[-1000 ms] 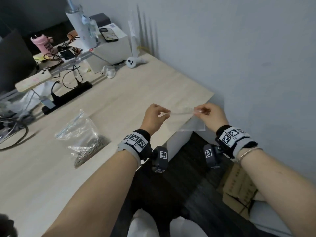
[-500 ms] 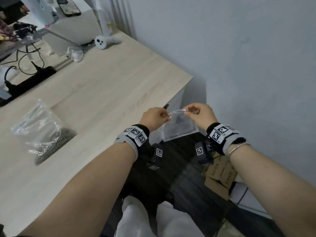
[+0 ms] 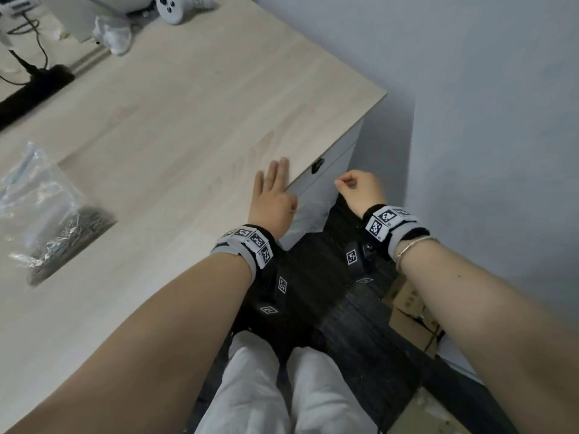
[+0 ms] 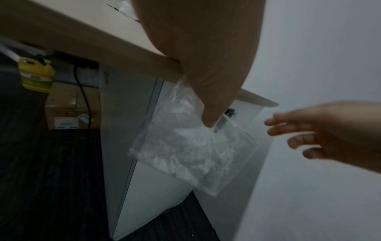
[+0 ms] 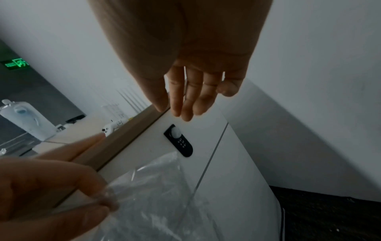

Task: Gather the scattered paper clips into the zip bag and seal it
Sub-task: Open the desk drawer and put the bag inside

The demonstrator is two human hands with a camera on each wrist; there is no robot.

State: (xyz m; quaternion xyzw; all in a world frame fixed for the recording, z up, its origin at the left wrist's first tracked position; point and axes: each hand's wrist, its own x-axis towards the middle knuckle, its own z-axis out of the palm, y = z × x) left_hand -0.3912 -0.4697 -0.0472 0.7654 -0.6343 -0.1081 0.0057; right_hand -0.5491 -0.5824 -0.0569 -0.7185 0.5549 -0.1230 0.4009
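The place reads as an office: a long desk (image 3: 194, 98) of pale wood-grain laminate runs up to a plain grey-white wall (image 3: 485, 89), and under its near right corner stands a white drawer cabinet (image 5: 216, 163) with a black keypad lock (image 5: 179, 141). Toward the desk's far left edge lie a black power strip (image 3: 34, 92) with cables, a white handheld controller (image 3: 170, 7) and a white box. A lit green exit sign (image 5: 14, 64) glows on the far wall, cardboard boxes (image 3: 410, 321) sit on the dark floor (image 3: 351, 333), and a yellow jug (image 4: 35, 73) stands beneath the desk.
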